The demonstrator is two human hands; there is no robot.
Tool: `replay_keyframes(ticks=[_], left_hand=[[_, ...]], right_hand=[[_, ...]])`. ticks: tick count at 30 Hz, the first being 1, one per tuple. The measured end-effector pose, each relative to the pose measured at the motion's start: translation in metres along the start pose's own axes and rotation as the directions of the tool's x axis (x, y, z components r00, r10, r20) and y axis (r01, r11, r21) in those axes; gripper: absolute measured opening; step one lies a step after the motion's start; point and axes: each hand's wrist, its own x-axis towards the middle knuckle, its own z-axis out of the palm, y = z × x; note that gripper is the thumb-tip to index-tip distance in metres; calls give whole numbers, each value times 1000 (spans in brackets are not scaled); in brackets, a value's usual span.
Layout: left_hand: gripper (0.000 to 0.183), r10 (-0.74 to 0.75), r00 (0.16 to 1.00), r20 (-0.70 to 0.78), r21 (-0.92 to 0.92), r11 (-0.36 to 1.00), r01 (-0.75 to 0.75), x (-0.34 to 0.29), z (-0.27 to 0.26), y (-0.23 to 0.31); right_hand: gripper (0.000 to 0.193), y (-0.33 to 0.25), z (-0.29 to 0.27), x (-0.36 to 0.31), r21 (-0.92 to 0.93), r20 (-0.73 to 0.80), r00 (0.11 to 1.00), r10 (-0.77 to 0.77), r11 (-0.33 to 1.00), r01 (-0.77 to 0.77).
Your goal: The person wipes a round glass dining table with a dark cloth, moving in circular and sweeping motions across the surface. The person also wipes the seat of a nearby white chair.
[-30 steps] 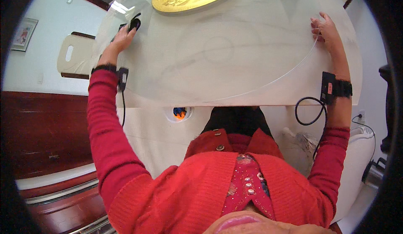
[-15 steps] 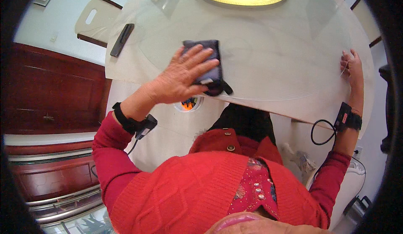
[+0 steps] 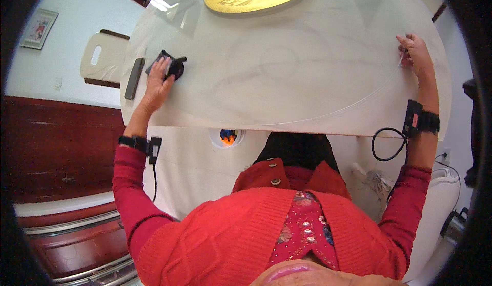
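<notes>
In the head view, the left hand (image 3: pixel 158 83) lies on a dark folded cloth (image 3: pixel 177 70) with a black loop, its fingers stretched over the top rather than wrapped round it. The cloth rests on the left part of the round table (image 3: pixel 287 94), just beside a slim dark bar (image 3: pixel 134 79) that lies near the table's left edge.

The right hand (image 3: pixel 416 54) is on the far right side of the table, fingers curled at the rim of a clear round sheet (image 3: pixel 353 104); whether they pinch that rim I cannot tell, as the fingertips are partly hidden. The two hands are well apart.

At the top of the view stands a golden disc (image 3: pixel 256 1) with a pale centre (cut off by the upper edge). Below the near table edge, a white bucket (image 3: pixel 214 138) holds something blue and orange. A cream chair (image 3: pixel 106 56) stands beyond the table's left edge.
</notes>
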Motion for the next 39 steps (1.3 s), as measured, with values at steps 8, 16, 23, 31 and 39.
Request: replay_keyframes(ticks=[8,16,23,31,39], left_hand=[[72,374,873,313,-62,925,-374,-9,-9,191],[63,748,627,220,-182,662,-727,99,25,270],[60,127,976,177,13,991,-132,180,25,69],[69,-504,850,150,193,859,475,149,1,-60],[75,-457,861,223,168,888,428,284,30,3]], right_hand=[[72,2,8,14,123,-28,999,-21,992,24],[68,6,6,12,15,-59,998,-36,999,37],[66,11,5,18,50,-46,998,-31,998,33],[65,5,7,7,2,-80,996,-36,999,36],[63,2,11,-3,-9,-96,992,-87,996,87]])
